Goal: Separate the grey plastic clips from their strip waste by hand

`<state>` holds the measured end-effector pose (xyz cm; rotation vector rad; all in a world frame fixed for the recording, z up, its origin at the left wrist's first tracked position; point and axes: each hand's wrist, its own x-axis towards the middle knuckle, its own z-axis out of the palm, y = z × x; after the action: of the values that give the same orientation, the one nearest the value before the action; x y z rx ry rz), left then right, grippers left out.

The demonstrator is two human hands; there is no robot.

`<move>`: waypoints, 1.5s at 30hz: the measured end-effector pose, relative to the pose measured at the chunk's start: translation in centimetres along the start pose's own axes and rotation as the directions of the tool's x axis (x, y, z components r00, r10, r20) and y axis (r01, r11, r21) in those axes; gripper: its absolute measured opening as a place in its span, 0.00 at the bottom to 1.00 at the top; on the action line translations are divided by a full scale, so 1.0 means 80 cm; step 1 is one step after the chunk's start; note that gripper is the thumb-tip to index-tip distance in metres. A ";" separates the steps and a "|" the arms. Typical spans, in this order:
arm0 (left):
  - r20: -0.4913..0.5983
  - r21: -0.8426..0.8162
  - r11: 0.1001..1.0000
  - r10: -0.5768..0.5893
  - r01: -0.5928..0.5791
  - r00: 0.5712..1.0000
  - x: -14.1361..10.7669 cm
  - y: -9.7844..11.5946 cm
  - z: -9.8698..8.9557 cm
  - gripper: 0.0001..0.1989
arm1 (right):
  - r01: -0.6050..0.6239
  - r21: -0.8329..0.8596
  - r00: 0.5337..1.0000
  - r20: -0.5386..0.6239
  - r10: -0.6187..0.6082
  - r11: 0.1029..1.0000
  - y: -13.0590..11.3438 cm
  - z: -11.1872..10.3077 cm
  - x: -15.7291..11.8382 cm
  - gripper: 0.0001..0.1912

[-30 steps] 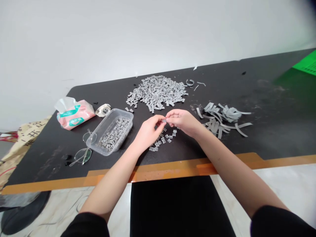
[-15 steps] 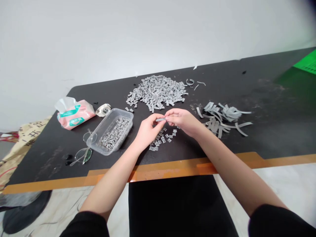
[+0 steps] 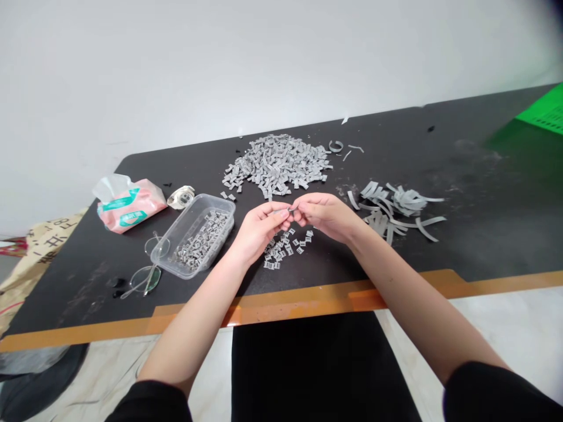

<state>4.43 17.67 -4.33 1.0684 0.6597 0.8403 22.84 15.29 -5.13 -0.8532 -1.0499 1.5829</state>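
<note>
Fingertips of my left hand [image 3: 259, 227] and my right hand [image 3: 328, 215] meet over the middle of the table. Between them they pinch a small grey strip [image 3: 291, 210], mostly covered by the fingers; whether a buckle is on it I cannot tell. Just below the hands lie several loose small grey buckles [image 3: 281, 251], partly hidden. A clear plastic container [image 3: 163, 265] with many similar buckles stands left of my left hand. Right of my right hand is a heap of loose grey strips [image 3: 409, 202]. Behind both hands rises a big pile of short grey strap pieces [image 3: 277, 164].
A pink tissue pack [image 3: 132, 205], a white roundish object [image 3: 181, 197] and eyeglasses [image 3: 147, 279] lie at the left. A green perforated object [image 3: 545, 111] sits at the far right. Orange-brown tape [image 3: 299, 302] runs along the table's [image 3: 475, 234] front edge.
The grey strip between my fingertips has turned and is now more covered; my left fingers have closed in around it. The view has shifted slightly.
</note>
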 end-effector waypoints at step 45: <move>0.330 0.938 -0.025 0.374 -0.346 0.867 -0.003 -0.011 -0.007 0.07 | -0.157 -0.365 0.944 -0.328 0.031 0.918 -0.002 0.003 0.001 0.10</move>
<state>4.08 17.51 -5.37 2.6808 1.0334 0.7741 22.68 15.33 -4.85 -1.3986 -1.1141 1.2728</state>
